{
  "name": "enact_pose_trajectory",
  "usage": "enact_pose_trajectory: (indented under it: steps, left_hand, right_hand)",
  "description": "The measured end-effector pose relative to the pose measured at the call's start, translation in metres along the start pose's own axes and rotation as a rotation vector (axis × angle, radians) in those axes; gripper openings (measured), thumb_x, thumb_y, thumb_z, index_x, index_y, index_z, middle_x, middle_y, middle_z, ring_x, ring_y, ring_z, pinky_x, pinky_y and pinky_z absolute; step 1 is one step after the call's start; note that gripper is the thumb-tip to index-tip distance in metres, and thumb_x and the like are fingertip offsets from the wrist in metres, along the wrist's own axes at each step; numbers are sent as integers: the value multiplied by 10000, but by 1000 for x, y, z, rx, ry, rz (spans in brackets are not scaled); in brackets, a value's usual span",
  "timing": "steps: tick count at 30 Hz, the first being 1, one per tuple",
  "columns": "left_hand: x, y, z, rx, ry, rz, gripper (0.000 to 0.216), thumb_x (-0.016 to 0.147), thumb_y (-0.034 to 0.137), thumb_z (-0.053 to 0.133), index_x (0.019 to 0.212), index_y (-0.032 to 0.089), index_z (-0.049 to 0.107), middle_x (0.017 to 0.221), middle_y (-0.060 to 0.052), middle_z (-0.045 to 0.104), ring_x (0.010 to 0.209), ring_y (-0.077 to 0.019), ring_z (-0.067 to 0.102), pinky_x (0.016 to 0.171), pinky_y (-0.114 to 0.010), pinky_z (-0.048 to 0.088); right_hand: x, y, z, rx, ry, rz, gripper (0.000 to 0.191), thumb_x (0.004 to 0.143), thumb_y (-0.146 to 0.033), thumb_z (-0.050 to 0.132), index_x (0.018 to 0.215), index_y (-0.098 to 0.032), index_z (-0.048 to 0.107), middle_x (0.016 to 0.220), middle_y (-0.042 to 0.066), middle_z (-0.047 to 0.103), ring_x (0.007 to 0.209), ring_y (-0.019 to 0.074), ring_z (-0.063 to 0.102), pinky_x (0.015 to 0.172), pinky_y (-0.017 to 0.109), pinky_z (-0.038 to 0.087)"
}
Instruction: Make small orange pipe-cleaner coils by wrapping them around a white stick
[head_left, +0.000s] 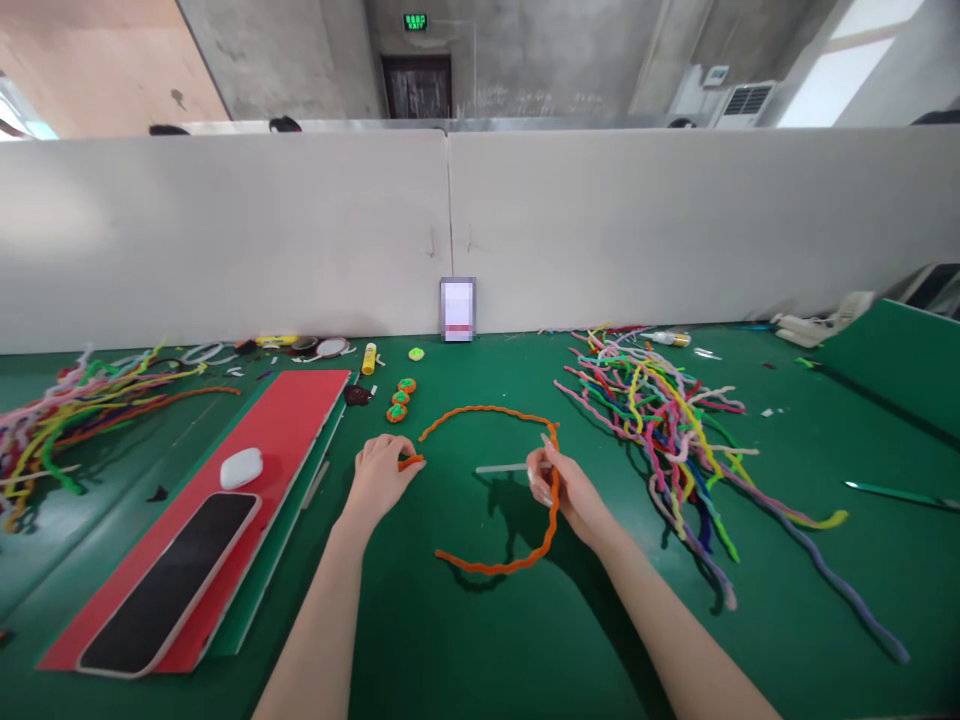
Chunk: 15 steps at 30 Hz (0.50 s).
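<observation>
My left hand (382, 475) pinches a short orange pipe-cleaner piece (410, 463) between thumb and fingers, just above the table. My right hand (562, 488) is closed around a long orange pipe cleaner (491, 569), which bends in a wide C open to the left. A thin whitish stick (499, 469) also sticks out leftward from my right fingers; its far end is hidden in the hand. Three small orange-and-green coiled pieces (400, 398) lie in a row beyond my left hand. A lone yellow-green piece (416, 354) sits farther back.
Colourful pipe cleaners are heaped at right (667, 420) and left (67, 420). A red board (300, 420) bears a phone (172, 580) and a white case (241, 467). A glue stick (369, 359) and a propped phone (458, 308) stand near the white partition (600, 230). A green pen (900, 494) lies right.
</observation>
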<state>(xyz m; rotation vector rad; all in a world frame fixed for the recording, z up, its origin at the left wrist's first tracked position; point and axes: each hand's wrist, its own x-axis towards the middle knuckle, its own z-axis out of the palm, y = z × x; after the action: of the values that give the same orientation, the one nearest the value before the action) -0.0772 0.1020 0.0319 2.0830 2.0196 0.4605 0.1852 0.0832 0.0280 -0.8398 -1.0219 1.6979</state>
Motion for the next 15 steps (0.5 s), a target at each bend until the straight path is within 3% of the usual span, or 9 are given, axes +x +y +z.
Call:
enact_pose_trajectory:
  steps: [3,5,7,9,15]
  left_hand:
    - [-3,13,-5,-44,147,24,284,761,459,518,908,217,540,974,-62,558,997,-263,460,837,-381,351]
    - [-9,33,-5,-162,218,95,297,800,477,453,861,194,520,894,-55,572,913,-218,503,802,-323,377]
    - [-19,58,-1,-307,134,147,313,843,466,371,767,191,501,743,-24,572,759,-172,539,717,-273,400]
    - [-31,81,6,-470,-80,192,306,861,446,336,796,199,504,646,11,570,618,-133,541,619,-229,402]
    - [-57,115,31,-711,-357,204,280,781,438,494,901,194,560,711,19,613,538,-90,510,519,-191,370]
  right_hand:
    - [-3,0,4,-44,-29,-8,411,823,-516,412,628,-169,513,440,-37,370,406,82,322,437,231,234]
    - [-3,1,5,-84,-20,-21,417,818,-521,414,631,-167,528,436,-31,388,408,86,339,434,231,239]
    - [-3,2,5,-134,17,-54,425,814,-528,416,632,-165,544,427,-26,406,403,89,353,424,230,237]
    - [-3,1,5,-183,74,-105,443,818,-538,401,631,-166,551,422,-23,419,399,90,360,419,230,239]
    - [0,1,6,-237,83,-127,456,819,-550,383,656,-158,550,431,-43,386,399,76,323,404,210,229]
